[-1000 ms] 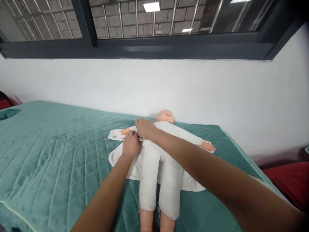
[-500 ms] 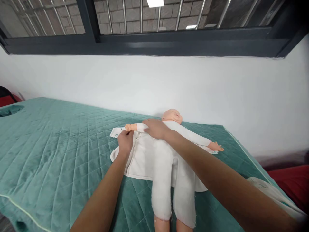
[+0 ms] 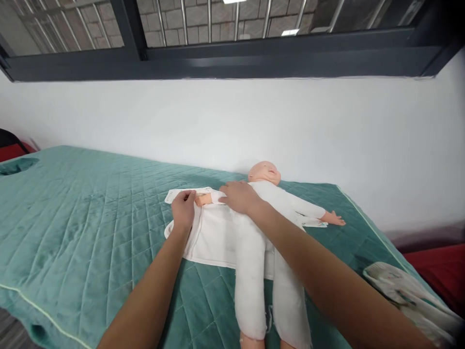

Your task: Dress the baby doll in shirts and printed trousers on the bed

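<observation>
A baby doll (image 3: 250, 242) with a white cloth body lies on its back, its bare head (image 3: 264, 172) toward the wall. Under it is spread an opened white baby garment (image 3: 214, 237) with a printed edge. My left hand (image 3: 183, 208) is closed in a pinch on the garment's edge, right beside the doll's small hand (image 3: 204, 199). My right hand (image 3: 240, 196) wraps round the doll's arm on that same side, near the shoulder, with its fingertips partly hidden. The doll's other arm (image 3: 308, 208) stretches out to the right over a garment sleeve.
A green quilted cover (image 3: 109, 218) lies under everything. On the right sits a crumpled white printed cloth (image 3: 403, 291), near a red item (image 3: 436, 266). Behind are a white wall (image 3: 163, 121) and a dark window frame (image 3: 225, 60).
The doll's near-left arm has drawn back to the right and lower, my right hand moving with it. My left hand has risen slightly along the garment. The view has shifted a little.
</observation>
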The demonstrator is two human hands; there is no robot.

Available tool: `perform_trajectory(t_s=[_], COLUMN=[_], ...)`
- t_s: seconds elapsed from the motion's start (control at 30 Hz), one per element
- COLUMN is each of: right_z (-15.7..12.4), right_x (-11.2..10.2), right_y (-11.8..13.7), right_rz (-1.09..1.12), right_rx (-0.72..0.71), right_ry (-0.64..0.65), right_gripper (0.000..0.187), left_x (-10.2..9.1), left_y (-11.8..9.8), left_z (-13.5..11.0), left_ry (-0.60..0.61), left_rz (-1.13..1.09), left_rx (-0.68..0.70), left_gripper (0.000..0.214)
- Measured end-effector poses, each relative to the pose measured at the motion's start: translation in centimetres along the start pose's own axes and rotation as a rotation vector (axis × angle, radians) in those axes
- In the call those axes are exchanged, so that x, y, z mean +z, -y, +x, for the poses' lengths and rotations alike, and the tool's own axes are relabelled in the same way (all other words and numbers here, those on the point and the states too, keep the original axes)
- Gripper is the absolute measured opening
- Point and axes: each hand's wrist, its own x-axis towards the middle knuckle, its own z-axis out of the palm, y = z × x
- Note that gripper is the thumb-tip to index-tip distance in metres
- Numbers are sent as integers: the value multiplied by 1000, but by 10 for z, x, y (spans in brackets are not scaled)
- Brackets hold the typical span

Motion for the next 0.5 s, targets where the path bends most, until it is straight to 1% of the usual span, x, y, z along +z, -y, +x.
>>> perform_trajectory(t_s=[0.07, 0.17, 0.23, 0.27, 0.33, 0.4, 0.43, 0.47, 0.5], right_z=[4, 12, 14, 13, 5, -12, -24, -38, -53], right_x=[7, 14, 13, 10, 0, -9, -12, -13, -12], right_y=[5, 16, 21, 21, 15, 0, -10, -22, -33], right_rz=[-11, -16, -8, -8, 32, 157, 252, 334, 389], right_rx=[19, 47, 53, 52, 59, 125, 195, 295, 415], right_ry=[-12, -36, -59, -71, -128, -276, -384, -500, -580], right_gripper=[29, 29, 29, 29, 31, 33, 33, 33, 33], left_x=[5, 12, 14, 13, 11, 8, 7, 6, 6], left_y=[-2, -5, -7, -7, -6, -4, -3, -2, -2], left_z=[-5, -11, -13, -13, -12, -11, -11, -11, -12], left_ry=[33, 176, 260, 269, 221, 152, 133, 124, 119], left_rz=[74, 173, 215, 234, 285, 360, 401, 443, 481], left_rx=[156, 404, 478, 477, 417, 330, 293, 263, 240], left_gripper=[20, 19, 21, 22, 24, 24, 24, 22, 22])
